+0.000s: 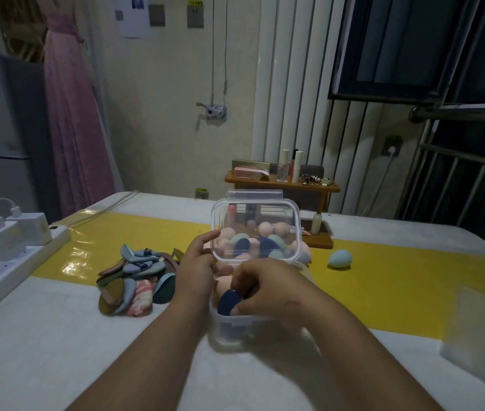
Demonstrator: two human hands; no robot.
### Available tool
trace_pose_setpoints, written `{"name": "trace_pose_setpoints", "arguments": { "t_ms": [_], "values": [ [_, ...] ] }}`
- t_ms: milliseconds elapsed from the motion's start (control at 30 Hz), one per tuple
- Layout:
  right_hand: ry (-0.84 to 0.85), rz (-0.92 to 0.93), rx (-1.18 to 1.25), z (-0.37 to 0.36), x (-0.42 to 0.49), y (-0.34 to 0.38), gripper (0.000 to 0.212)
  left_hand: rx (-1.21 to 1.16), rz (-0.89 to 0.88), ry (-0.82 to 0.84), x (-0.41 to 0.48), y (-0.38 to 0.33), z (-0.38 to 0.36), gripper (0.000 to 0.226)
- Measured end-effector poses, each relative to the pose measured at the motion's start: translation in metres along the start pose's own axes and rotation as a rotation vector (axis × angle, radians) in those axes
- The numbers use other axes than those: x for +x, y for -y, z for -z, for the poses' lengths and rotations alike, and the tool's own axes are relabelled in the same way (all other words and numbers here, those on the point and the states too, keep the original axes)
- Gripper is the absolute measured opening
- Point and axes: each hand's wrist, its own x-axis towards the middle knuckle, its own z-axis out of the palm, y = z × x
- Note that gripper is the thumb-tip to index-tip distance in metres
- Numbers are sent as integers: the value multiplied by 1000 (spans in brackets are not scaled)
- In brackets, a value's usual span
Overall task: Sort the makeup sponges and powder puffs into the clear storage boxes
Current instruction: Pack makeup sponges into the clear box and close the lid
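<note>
Pinching navy sponge [229, 302], tip up, right hand [268, 287].

The right hand [268, 284] hides most of the clear box's [235, 330] contents; both forearms are cut off by the bottom edge

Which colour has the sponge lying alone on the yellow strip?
Light blue-green sponge, clearest in the head view.

My left hand [198, 264] holds the raised clear lid [254, 229] of the storage box [232, 330], while my right hand [268, 287] presses a navy sponge [229, 302] inside. Puffs [134, 280] lie piled to the left; a blue sponge [340, 258] sits apart, perhaps touching nothing.
</note>
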Motion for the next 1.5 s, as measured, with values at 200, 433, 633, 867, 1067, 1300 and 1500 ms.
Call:
{"name": "trace_pose_setpoints", "arguments": {
  "t_ms": [200,433,633,867,1067,1300,1500],
  "values": [
    [28,12,-34,-5,1,3,9,-64,13,-8,-1,1,-1,62],
    [79,-27,28,1,-2,1,26,-91,21,-3,-2,-1,-2,62],
    [57,-53,77,7,-6,-2,30,-69,16,-7,0,1,-1,63],
    [-49,-39,131,13,-10,-5,36,-73,26,0,1,2,-1,63],
    [-418,-92,265,27,-15,-32,36,-68,47,-13,2,1,0,60],
    [-748,-271,209,31,-13,-78,28,-63,45,-17,3,3,1,62],
    [-654,-502,-61,15,-1,-122,34,-52,39,-29,10,9,3,63]
  ]
}}
